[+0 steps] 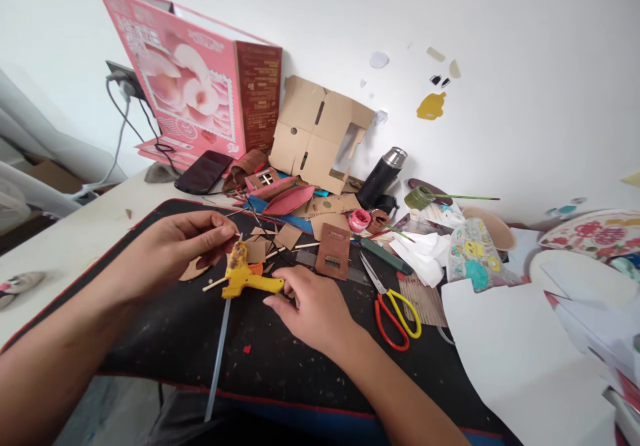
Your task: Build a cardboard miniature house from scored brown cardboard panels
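Pinching in the left hand (193, 236) what looks like a thin piece (237, 234), right by the nozzle (241, 238) of a yellow hot-glue gun (241, 279) with a clear glue stick (219, 359) in its rear, and gripping the handle's end (274, 285) between right hand (317, 309) thumb and fingers, over a black mat (300, 379) with red-and-yellow-handled scissors (385, 299) farther right.

A bright yellow glue gun (243, 282), smudged dark brown near its nozzle, has a translucent bluish-white glue stick (219, 359) and sits against a black mat (175, 339) edged in red and flecked with paint. Nearby scissors (383, 291) have one red and one yellow handle. Behind, a pink box (190, 86) shows pale peaches inside a white, stamp-like border, with gold lettering on its reddish-brown side.
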`<state>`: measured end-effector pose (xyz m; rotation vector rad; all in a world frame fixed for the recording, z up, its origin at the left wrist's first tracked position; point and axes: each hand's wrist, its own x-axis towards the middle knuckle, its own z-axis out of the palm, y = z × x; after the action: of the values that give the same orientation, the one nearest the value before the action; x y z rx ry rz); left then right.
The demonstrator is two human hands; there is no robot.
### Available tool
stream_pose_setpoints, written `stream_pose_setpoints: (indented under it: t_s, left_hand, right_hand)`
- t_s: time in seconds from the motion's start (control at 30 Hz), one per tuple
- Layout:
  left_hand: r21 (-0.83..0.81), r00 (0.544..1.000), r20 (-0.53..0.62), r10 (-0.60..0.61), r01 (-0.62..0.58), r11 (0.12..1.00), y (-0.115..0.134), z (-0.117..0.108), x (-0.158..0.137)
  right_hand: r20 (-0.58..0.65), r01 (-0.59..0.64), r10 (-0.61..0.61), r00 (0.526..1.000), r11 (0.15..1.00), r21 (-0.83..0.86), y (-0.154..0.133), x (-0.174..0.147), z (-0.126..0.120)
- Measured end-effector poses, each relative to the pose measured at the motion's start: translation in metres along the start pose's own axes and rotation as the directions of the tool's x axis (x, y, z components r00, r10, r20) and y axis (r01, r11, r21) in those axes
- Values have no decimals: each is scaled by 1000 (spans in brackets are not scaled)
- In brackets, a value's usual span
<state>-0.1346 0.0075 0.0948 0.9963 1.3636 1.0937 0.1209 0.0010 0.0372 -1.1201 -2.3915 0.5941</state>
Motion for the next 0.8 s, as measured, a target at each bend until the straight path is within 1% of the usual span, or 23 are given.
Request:
stream_pose_setpoints:
  t_s: [0.1, 0.2, 0.3, 0.4, 0.47, 0.53, 0.6, 0.67, 0.73, 0.8]
  left_hand:
    - [-94, 996, -48, -74, 69, 993, 0, -8, -2]
    - [-101, 994, -80, -72, 64, 993, -1, -14, -5]
    - [-75, 995, -84, -46, 40, 996, -5, -21, -5]
    - [-120, 998, -61, -20, 13, 993, -14, -27, -4]
    - [-176, 999, -52, 16, -25, 984, -22, -31, -2]
    - [-219, 997, -59, 44, -55, 974, -29, -36, -1]
    - [-233, 996, -77, 55, -72, 970, -34, -40, 0]
    - [-233, 994, -94, 62, -83, 969, -37, -43, -1]
    - [-231, 992, -107, 64, -87, 969, -39, -44, -2]
    - [-221, 993, -102, 65, -86, 971, -40, -43, -4]
  right_hand:
    - [113, 45, -22, 993, 978, -203, -9, 12, 3]
    - [192, 78, -18, 981, 946, -314, -18, 24, 6]
    - [242, 113, -25, 970, 927, -358, -21, 35, 12]
    - [262, 121, -31, 964, 935, -333, -19, 42, 19]
    - [256, 109, -36, 966, 955, -275, -16, 43, 24]
    - [221, 89, -46, 974, 978, -189, -11, 41, 29]
    - [137, 54, -44, 990, 996, -73, -7, 38, 33]
    - [24, 3, -5, 1000, 996, 89, -4, 35, 36]
    - [-58, -59, 79, 995, 956, 288, -2, 33, 36]
    - [-85, -122, 185, 979, 867, 483, -1, 33, 35]
